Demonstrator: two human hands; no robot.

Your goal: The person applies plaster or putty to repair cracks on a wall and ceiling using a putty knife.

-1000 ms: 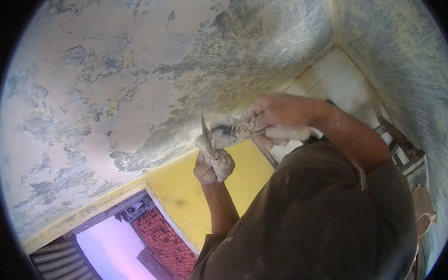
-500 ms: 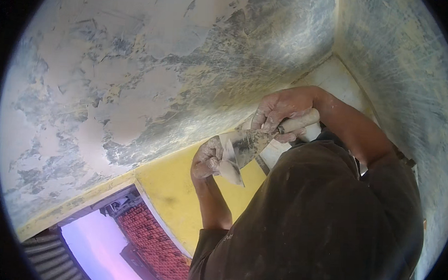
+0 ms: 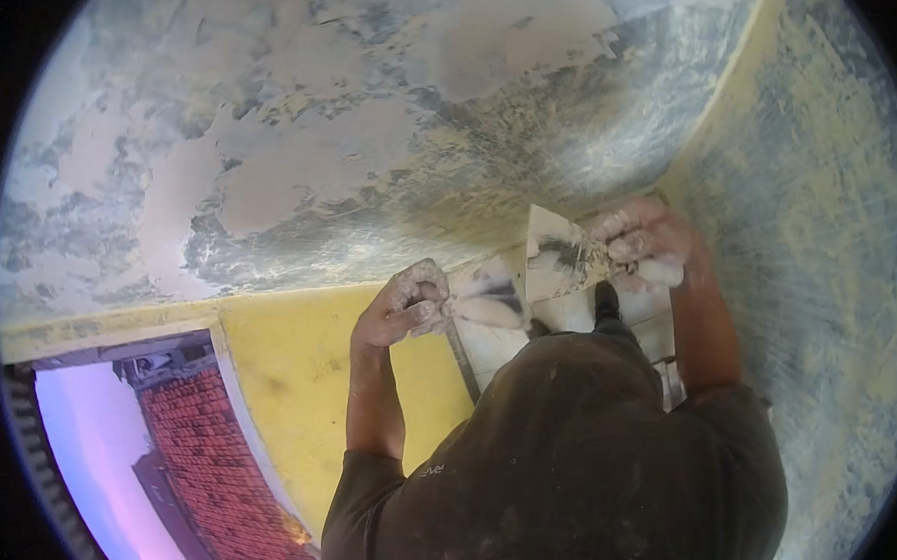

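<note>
In my left hand [image 3: 404, 303], closed and smeared with pale filler, is a smaller scraper [image 3: 488, 287]; a pale lump of filler [image 3: 489, 312] lies along its blade. My right hand [image 3: 643, 236] grips the handle of a wide putty knife [image 3: 562, 255], its flat blade pointing left and streaked with filler and dark marks. A gap separates the two blades. Both tools are held in front of my body, over the tiled floor and near the patchy wall [image 3: 303, 174].
A second wall [image 3: 811, 226] meets the first at a corner on the right. Below the patchy wall is a yellow surface [image 3: 335, 365], beside an opening [image 3: 91, 445] showing sky and a red tiled roof [image 3: 210, 460]. White floor tiles [image 3: 567, 313] lie beneath my hands.
My hands have moved apart: the putty knife has left the smaller scraper and gone right, its blade turned upward. My left hand has shifted slightly left. The view has turned a little.
</note>
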